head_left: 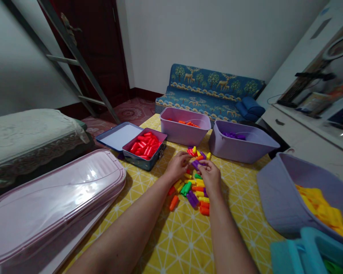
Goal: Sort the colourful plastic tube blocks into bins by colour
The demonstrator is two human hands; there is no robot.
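Observation:
My right hand (212,177) pinches a purple tube-like plastic block (196,163) above the middle of the pile. Close beside it is my left hand (177,166), its fingers curled together over the pile; whatever is between those fingertips is hidden. Beneath and around both hands lie loose plastic blocks in several colours, among them a green block (185,188), a purple block (192,199), an orange block (174,203) and a yellow block (200,182). Past my fingers, more red, yellow and purple pieces lie on the yellow cloth (188,243).
An open tin case (144,163) holds red blocks. Behind the pile stand a lilac bin (183,133) with orange blocks and another bin (240,148) with purple ones. At right are a bin (280,198) of yellow blocks and a turquoise container (288,255). Stacked pink lids (60,198) lie left.

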